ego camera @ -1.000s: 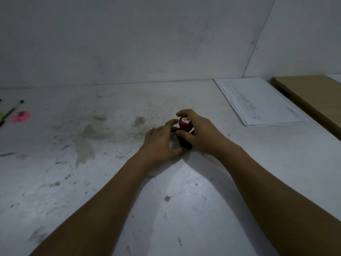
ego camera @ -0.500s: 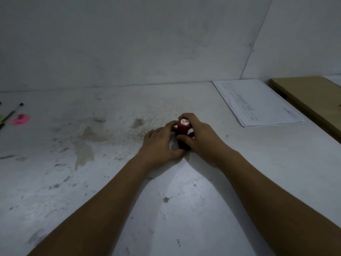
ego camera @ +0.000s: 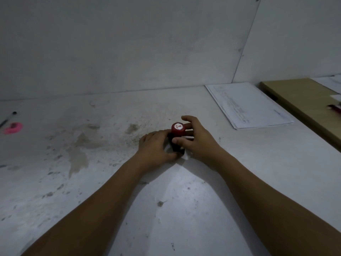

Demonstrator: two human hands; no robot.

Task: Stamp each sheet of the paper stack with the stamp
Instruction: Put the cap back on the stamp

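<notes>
A stamp (ego camera: pixel 177 132) with a red handle, a white "TOP" label and a dark base stands upright on the stained white table (ego camera: pixel 184 209). My left hand (ego camera: pixel 156 150) grips its dark base from the left. My right hand (ego camera: pixel 198 139) pinches the stamp from the right, thumb in front and fingers behind the red handle. The paper stack (ego camera: pixel 247 105) lies flat at the back right, well apart from the stamp and both hands.
A tan board (ego camera: pixel 302 102) lies along the right edge beside the paper, with a small red item (ego camera: pixel 335 108) on it. At the far left lie a pink object (ego camera: pixel 13 128) and a black pen (ego camera: pixel 8 117). Walls close the back.
My right fingers have loosened off the top of the red handle, so the white label shows fully. The stamp and my left hand stay in place.
</notes>
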